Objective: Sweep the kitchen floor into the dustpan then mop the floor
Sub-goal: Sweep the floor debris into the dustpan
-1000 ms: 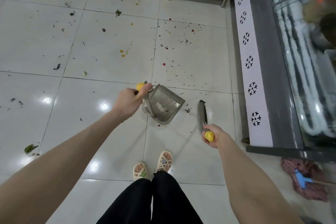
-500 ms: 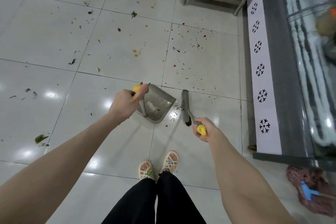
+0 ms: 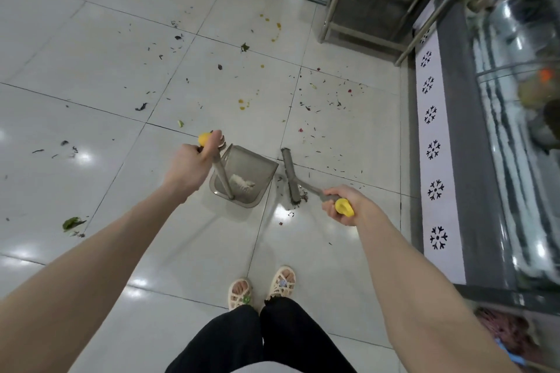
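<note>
My left hand (image 3: 189, 168) grips the upright handle of the dustpan (image 3: 251, 171), probably light and stiff, just below it. My right hand (image 3: 348, 206) clasps the broom (image 3: 290, 174) by its handle end; the soft bristles lie ahead, beside the pan.

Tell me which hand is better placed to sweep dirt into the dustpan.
Right, probably: the right hand grips the broom, whose head lies beside the open dustpan. The left hand only holds its handle.
</note>
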Motion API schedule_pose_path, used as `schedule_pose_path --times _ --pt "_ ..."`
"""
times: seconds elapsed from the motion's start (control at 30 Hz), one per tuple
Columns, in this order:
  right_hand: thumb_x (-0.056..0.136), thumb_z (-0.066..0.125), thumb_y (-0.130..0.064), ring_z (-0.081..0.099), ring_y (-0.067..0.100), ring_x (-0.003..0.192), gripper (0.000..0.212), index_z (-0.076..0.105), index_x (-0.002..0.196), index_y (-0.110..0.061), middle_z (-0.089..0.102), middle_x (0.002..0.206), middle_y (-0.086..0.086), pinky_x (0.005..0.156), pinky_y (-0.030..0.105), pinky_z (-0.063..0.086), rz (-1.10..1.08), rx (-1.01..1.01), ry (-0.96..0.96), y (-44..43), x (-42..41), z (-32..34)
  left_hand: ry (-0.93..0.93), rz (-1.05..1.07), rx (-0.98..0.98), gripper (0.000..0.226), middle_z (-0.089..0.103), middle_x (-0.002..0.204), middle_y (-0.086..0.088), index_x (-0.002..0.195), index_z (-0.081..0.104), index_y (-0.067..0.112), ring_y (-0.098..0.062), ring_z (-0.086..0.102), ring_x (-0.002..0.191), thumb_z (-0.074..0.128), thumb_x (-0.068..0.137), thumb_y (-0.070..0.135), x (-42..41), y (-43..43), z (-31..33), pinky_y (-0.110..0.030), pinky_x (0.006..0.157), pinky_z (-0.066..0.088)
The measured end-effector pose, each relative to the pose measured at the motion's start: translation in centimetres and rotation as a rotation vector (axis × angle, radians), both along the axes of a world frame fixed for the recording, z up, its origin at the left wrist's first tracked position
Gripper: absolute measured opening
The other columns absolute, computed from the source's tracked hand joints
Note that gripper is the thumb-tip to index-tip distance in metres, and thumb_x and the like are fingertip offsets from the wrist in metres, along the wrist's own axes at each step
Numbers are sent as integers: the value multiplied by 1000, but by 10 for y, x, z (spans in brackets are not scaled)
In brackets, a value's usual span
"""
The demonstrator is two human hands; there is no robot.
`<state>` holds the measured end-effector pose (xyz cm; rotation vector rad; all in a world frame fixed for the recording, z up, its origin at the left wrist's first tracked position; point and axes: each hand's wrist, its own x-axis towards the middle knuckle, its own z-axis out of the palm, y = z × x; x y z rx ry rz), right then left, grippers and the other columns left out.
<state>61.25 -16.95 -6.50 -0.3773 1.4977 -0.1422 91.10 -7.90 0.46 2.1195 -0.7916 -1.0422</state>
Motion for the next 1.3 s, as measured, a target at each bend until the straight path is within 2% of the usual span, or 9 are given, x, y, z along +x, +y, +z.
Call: schedule_pose_path --times 0.17,0.27,0.4,0.53,0.63,0.77,0.83,1.13,1.3 --pt "96 49 -14 42 8 28 15 44 86 -4 42 45 4 28 13 36 31 118 -88 6 44 1 -9 77 -31 61 49 45 7 64 48 5 -25 39 56 44 93 59 23 24 12 -28 49 33" --pt "96 49 -14 43 8 28 18 46 83 -2 41 44 3 29 12 37 59 153 -118 10 66 1 -31 113 -12 62 45 58 -7 69 49 7 -23 37 57 44 89 66 41 38 12 -29 51 32" --pt "97 48 -15 42 7 26 20 45 90 2 41 43 4 30 12 38 62 230 -182 11 83 1 -78 176 37 64 43 60 -9 68 48 8 -24 40 57 44 85 71 57 50 13 -32 54 36" --pt "97 47 -15 42 8 26 28 44 99 13 41 43 5 28 13 37 55 265 -209 9 92 -10 -107 179 79 79 41 61 -10 66 45 8 -24 41 54 36 61 87 63 56 13 -34 55 36" --pt "97 47 -13 41 8 26 26 44 100 13 41 44 6 26 14 34 71 276 -193 1 93 -26 -112 200 78 83 42 59 -10 65 46 8 -24 42 52 33 55 89 60 52 9 -33 56 36" --pt "97 44 -12 41 8 25 16 43 90 2 41 43 8 27 13 35 105 325 -206 -13 86 -37 -139 215 93 78 44 63 -13 68 48 7 -24 42 53 37 75 84 51 41 -2 -33 57 38" --pt "98 43 -11 41 8 24 17 43 90 4 42 43 9 27 12 36 122 321 -191 -31 78 -38 -162 223 113 73 45 64 -13 70 49 8 -24 43 55 35 82 79 43 31 -9 -34 58 39" --pt "97 47 -10 43 7 25 18 47 91 7 45 45 11 28 12 37 163 245 -85 -156 -2 -45 -103 386 146 68 42 60 -11 62 46 6 -25 39 50 38 91 68 -40 -54 -23 -26 46 29" --pt "98 43 -10 43 8 24 14 45 88 -2 43 44 9 26 13 36 88 238 -100 -211 -45 -41 -50 437 130 67 40 66 -11 64 43 9 -24 37 51 37 89 70 -73 -89 -34 -27 49 32"
